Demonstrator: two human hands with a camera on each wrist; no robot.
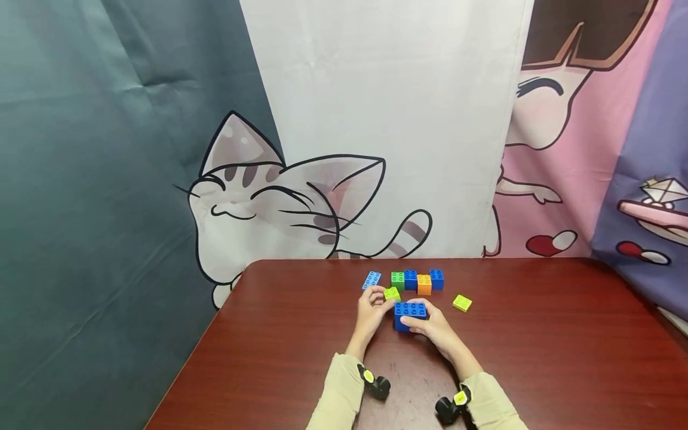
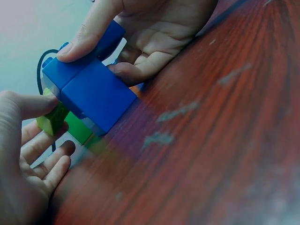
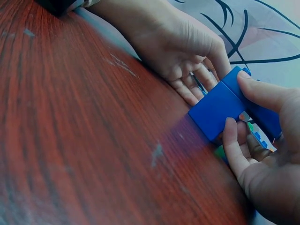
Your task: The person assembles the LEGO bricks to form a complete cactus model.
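Two yellow labels point(image 1: 460, 398), one on each black wrist-worn device point(image 1: 381, 388), carry marks too small to read. Of the hands, the left hand point(image 1: 369, 316) pinches one lime brick point(image 1: 392, 293) between thumb and fingers; the right hand point(image 1: 438, 329) grips a blue stack point(image 1: 408, 309) of at least two bricks over the worktop point(image 1: 269, 358), just beside the lime brick. Beyond, in a close row, stand one green brick point(image 1: 397, 281), two blue bricks point(image 1: 437, 280) and, between the blues and slightly nearer, one orange brick point(image 1: 424, 285). One light-blue piece point(image 1: 371, 280) lies left of the row; a second lime piece point(image 1: 462, 303) lies apart at right.
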